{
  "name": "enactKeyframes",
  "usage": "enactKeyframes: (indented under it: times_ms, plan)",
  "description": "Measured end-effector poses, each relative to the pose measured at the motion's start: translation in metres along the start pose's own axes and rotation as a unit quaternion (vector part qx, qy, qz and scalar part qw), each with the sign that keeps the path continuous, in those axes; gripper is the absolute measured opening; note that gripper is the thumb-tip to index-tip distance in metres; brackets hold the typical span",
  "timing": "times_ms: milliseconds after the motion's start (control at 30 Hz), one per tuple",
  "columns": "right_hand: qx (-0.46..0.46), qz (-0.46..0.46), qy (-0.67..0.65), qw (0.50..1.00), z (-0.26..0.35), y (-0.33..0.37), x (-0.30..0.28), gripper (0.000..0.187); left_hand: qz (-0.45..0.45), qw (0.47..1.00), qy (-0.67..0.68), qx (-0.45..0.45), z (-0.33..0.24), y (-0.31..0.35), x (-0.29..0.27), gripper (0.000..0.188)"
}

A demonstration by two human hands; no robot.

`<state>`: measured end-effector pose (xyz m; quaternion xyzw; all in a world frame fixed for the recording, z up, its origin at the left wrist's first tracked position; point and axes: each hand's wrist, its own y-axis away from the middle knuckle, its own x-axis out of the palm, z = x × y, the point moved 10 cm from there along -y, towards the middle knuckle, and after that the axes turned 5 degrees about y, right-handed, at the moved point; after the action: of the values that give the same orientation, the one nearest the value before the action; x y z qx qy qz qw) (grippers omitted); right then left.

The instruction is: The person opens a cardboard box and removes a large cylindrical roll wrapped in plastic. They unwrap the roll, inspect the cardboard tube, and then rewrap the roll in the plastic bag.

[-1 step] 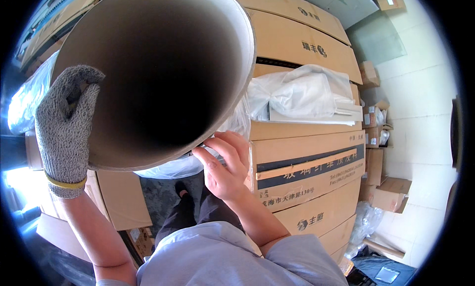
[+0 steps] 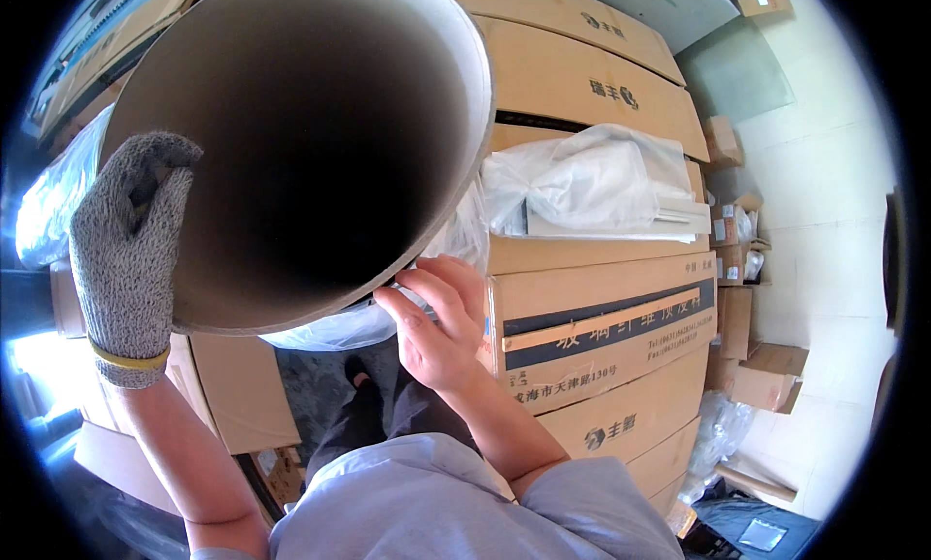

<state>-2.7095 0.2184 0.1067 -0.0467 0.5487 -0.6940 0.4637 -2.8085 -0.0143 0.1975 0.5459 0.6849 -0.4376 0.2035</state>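
A very wide cardboard tube fills the upper left, its round open mouth facing me and its inside dark. My left hand, in a grey knitted glove with a yellow cuff edge, is at the tube's left rim. Its fingers and thumb are curled together in front of the opening; what they hold, if anything, is hidden. My bare right hand is at the lower right rim, fingers bent and tips pressed together. A small dark strip shows by those fingertips, too little to name. Clear plastic film surrounds the tube's outside below the rim.
Long brown cartons are stacked to the right, with a plastic-wrapped bundle on them. Small boxes line the pale floor at far right. A carton stands below the tube, left of my legs.
The view has shifted very slightly. The tube and both hands keep practically the same places.
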Motion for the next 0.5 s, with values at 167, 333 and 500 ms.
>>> enactKeyframes:
  times_ms: [167,333,500]
  plan:
    - [0.013,0.011,-0.017,1.000,-0.002,0.000,-0.002,0.021,-0.003,1.000,0.003,0.029,0.001,-0.003,0.001,0.019]
    - [0.083,0.013,-0.073,0.994,-0.012,0.006,-0.004,0.022,0.005,0.999,0.020,0.025,0.005,-0.004,0.001,0.020]
    - [0.168,0.015,-0.111,0.979,-0.021,0.030,-0.008,0.024,-0.002,0.998,-0.028,0.050,0.000,-0.006,0.002,0.021]
